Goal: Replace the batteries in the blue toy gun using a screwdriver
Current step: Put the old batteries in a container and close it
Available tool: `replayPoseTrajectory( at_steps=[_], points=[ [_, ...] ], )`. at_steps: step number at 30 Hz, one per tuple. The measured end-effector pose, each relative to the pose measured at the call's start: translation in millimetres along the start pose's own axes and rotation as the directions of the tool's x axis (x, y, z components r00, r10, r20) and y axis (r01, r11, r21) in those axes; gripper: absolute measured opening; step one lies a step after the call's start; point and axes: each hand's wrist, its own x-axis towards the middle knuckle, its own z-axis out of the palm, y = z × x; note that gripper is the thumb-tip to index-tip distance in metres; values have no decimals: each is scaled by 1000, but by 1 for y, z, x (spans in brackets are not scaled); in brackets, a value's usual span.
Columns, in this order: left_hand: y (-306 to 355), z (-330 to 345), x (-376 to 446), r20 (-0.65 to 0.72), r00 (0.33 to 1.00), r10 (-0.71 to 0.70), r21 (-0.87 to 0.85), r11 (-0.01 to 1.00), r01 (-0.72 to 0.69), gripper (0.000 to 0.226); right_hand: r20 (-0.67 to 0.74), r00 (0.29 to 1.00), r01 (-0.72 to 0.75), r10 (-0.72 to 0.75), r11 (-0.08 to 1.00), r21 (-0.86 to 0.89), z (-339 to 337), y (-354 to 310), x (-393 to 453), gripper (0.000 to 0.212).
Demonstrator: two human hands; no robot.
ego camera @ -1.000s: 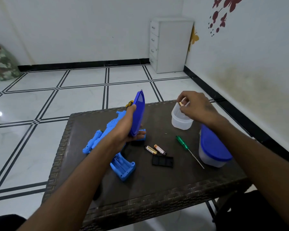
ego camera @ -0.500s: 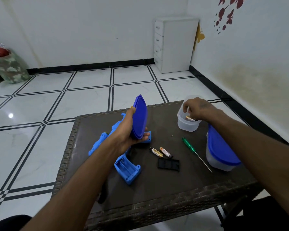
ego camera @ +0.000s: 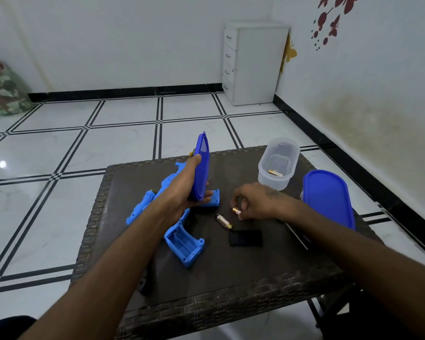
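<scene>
**Tabletop stock, battery swap**

My left hand (ego camera: 182, 192) grips a blue lid (ego camera: 201, 168) upright on edge. My right hand (ego camera: 258, 200) pinches one battery (ego camera: 236, 211) at the tabletop (ego camera: 243, 271); a second battery (ego camera: 223, 220) lies just nearer. Gun (ego camera: 182, 244): left of centre, compartment open, facing up. Black cover (ego camera: 246, 238): near the batteries. Clear tub (ego camera: 277, 165): far right, battery inside. Lidded tub (ego camera: 329, 197): right edge.

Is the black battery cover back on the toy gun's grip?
No, the black battery cover lies on the table beside the open battery compartment.
</scene>
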Motion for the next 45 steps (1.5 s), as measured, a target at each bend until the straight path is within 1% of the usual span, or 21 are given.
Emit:
replayPoseTrajectory(
  at_steps=[2,5,7,9,11,13,17,19,20,22,24,25,27,28,30,32,34,37,39,42,45],
  points=[
    [1,-1,0,0,1000,11,6,1000,-11,66,-9,1000,-14,14,999,38,-3,1,2,24],
    [1,-3,0,3,1000,23,13,1000,-23,68,-195,980,-17,24,999,37,-16,4,-6,19],
    [0,-3,1,10,1000,20,19,1000,-21,68,-365,929,-36,63,996,79,-31,13,-13,18],
    [-1,-2,2,10,1000,14,17,1000,-14,67,-510,851,-92,122,992,84,-49,29,-15,18],
    [-2,1,2,4,1000,8,14,1000,-8,66,-568,796,-189,211,977,98,-62,47,-11,24],
    [-1,5,1,0,1000,6,10,1000,-6,66,-562,776,-285,285,954,90,-67,65,1,28],
    [1,9,0,5,1000,7,-2,1000,-7,67,-427,841,-345,331,938,48,-62,86,25,23],
    [1,9,1,6,1000,14,4,1000,-14,69,-391,852,-370,348,929,19,-58,93,29,23],
    [1,9,1,6,1000,18,9,1000,-18,69,-411,841,-383,352,924,7,-56,93,30,25],
    [1,6,2,8,1000,28,15,999,-28,70,-534,786,-376,312,927,-12,-50,87,27,26],
    [1,4,4,-1,999,42,8,999,-42,69,-654,726,-297,212,955,-20,-44,63,16,22],
    [0,3,4,-10,999,48,-1,999,-48,68,-668,727,-232,161,973,-18,-39,46,9,21],
    [-1,2,4,-32,998,51,-29,998,-52,67,-593,801,-97,84,995,10,-25,9,-4,14],
    [-1,3,4,-42,998,51,-40,998,-53,69,-509,859,-53,60,998,28,-15,-8,-8,12],
    [-1,4,3,-57,997,60,-49,997,-63,70,-310,950,-26,29,1000,15,6,-34,-11,22],
    [-1,4,1,-58,996,71,-51,996,-74,69,-168,986,-13,8,1000,-26,23,-47,-9,33],
    [-2,5,0,-51,996,79,-52,995,-82,68,-133,991,19,-24,999,-39,32,-50,-6,33],
    [-2,4,-2,-43,995,87,-38,995,-88,67,-172,985,7,-3,1000,21,28,-48,-4,17],
    [-1,3,-1,-42,995,93,-18,995,-94,68,-233,971,-28,44,997,71,15,-44,-7,12],
    [-1,2,3,-37,996,86,-6,996,-86,69,-415,897,-94,149,984,150,-16,-20,-18,13],
    [-1,10,3,-35,996,77,13,997,-76,68,-518,816,-171,258,963,210,-47,22,-16,16]
  ],
)
